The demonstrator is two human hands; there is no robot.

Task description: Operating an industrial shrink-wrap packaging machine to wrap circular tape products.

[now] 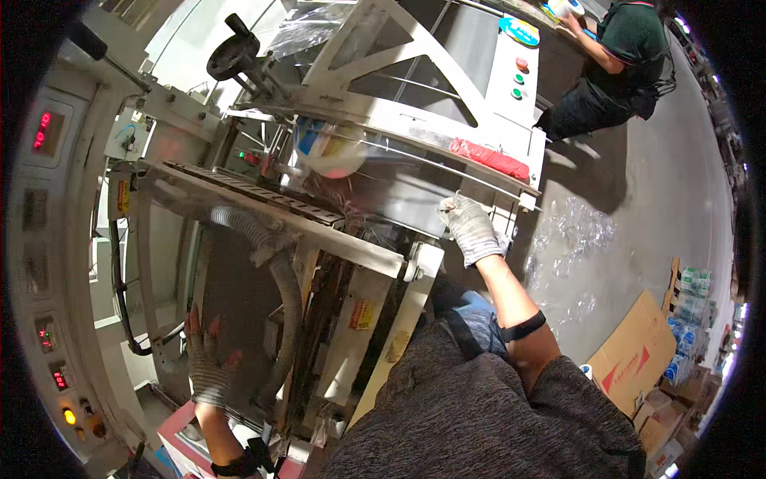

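Observation:
I lean over a large metal packaging machine (pixel 351 239). My right hand (pixel 469 227), in a grey knit glove, rests on the machine's edge near clear plastic film, fingers curled with nothing visibly held. My left hand (pixel 206 359), in a glove with red fingertips, reaches down with spread fingers beside a grey corrugated hose (pixel 279 279) on the machine's side. A wrapped round package (pixel 331 148) in white, blue and red sits under the clear film on the machine bed.
A black handwheel (pixel 233 54) tops the machine. A control panel with red displays (pixel 48 239) runs along the left. Another person (pixel 618 64) crouches at the far right. Crumpled clear plastic (pixel 570 239) lies on the floor; cardboard (pixel 634 355) and packed goods (pixel 686 319) at right.

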